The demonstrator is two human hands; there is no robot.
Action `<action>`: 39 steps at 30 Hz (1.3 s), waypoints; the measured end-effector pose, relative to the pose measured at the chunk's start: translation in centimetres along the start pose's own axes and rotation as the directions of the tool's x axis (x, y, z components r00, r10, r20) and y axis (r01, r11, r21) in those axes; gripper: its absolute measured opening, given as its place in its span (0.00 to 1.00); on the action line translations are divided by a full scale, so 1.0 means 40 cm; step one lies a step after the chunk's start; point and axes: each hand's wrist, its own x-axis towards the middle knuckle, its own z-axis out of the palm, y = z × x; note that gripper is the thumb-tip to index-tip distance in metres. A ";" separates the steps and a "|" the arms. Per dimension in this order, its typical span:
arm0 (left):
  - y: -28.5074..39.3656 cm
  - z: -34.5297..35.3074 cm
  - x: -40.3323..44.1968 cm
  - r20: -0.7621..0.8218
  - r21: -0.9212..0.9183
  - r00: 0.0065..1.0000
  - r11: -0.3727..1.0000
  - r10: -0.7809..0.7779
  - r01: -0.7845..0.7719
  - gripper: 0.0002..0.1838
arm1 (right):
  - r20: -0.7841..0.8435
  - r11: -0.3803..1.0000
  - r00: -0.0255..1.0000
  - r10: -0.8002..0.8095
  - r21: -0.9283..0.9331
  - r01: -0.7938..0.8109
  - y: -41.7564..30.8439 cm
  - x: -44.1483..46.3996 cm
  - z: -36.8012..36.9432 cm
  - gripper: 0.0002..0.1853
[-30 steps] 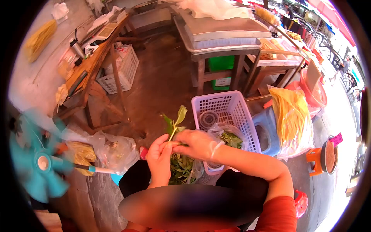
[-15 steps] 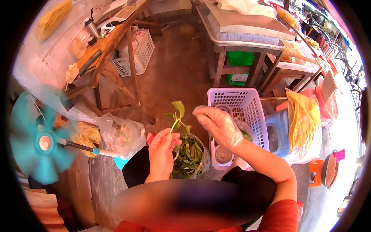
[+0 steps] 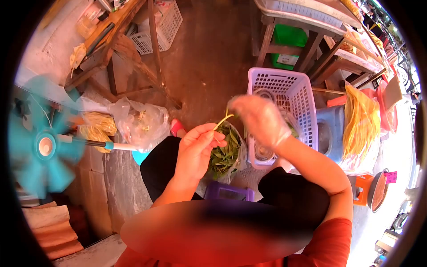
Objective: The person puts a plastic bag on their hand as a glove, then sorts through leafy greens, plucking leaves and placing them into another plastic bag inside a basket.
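My bare left hand (image 3: 200, 144) pinches a pale green stem (image 3: 224, 120) between thumb and fingers. The stem points up and right, its tip close to my right hand (image 3: 261, 119). That hand wears a clear plastic glove and is smeared by motion, so its grip is unclear. A little dark green shows at its fingertips. Below both hands, a clear plastic bag (image 3: 242, 156) holds many green leaves (image 3: 226, 153). Right behind my right hand stands a lilac plastic basket (image 3: 311, 111), with round clear containers (image 3: 263, 151) inside.
A turquoise fan (image 3: 45, 145) spins at left, beside a bag (image 3: 142, 127). A purple stool (image 3: 229, 192) stands between my knees. To the right are a blue stool (image 3: 331, 129) and yellow strips (image 3: 361, 115) in plastic. Wooden tables (image 3: 267, 46) stand farther off.
My view has tilted down. The leafy top of the stem no longer shows beyond the right hand, which has moved against the stem's tip. The left hand still pinches the stem.
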 end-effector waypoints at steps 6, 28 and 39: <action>-0.077 -0.157 0.003 -0.050 0.043 0.986 0.986 -0.159 0.162 0.12 | 0.112 0.372 0.678 0.727 0.766 -0.525 0.063 -0.015 -0.055 0.09; -0.435 -0.442 0.058 -0.163 0.963 0.964 -0.248 -0.208 0.109 0.08 | 0.473 0.018 0.537 0.698 0.738 -0.674 0.108 -0.083 0.020 0.09; -0.222 -0.359 -0.049 0.009 0.911 0.986 -0.408 0.169 0.062 0.06 | 0.411 0.178 0.627 0.662 0.726 -0.664 0.075 -0.068 0.012 0.10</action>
